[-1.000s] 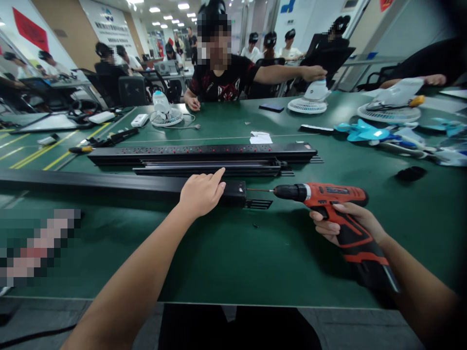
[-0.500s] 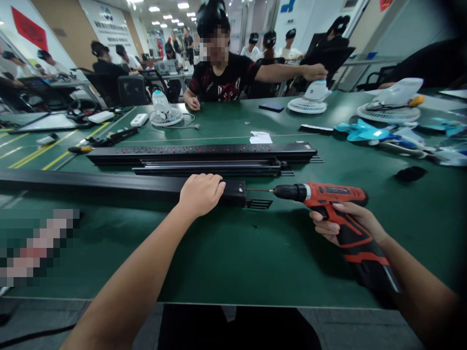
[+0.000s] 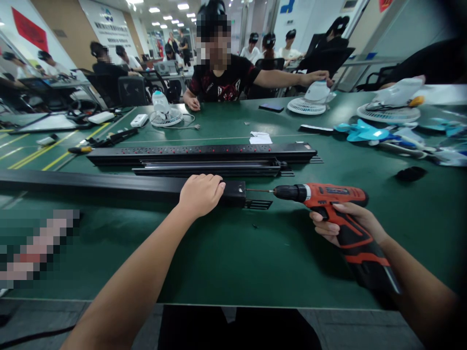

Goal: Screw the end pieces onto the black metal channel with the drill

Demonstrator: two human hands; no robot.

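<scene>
My right hand (image 3: 346, 221) is wrapped round the handle of a red and black cordless drill (image 3: 337, 193), which points left. Its long thin bit (image 3: 259, 190) reaches the right end of a long black bar-shaped housing (image 3: 120, 183); whether the tip sits in a screw is too small to tell. My left hand (image 3: 202, 194) grips that housing from above near the same end, fingers curled over its far side. A slotted black bracket (image 3: 259, 204) sticks out below the bit. Behind lie an open black channel (image 3: 207, 167) and a black power strip (image 3: 204, 153) with red dots.
Across the green table (image 3: 219, 262) a co-worker (image 3: 226, 73) has a hand on a white fan part (image 3: 308, 102). Other fan parts (image 3: 166, 114) and blue fan blades (image 3: 363, 131) lie around. A phone (image 3: 271, 108), white paper (image 3: 260, 138) and a yellow-black screwdriver (image 3: 80, 150) are farther back.
My left index finger, raised a second ago, has come down onto the black housing. The drill stays nearly in place. The co-worker's hand has shifted slightly on the fan part.
</scene>
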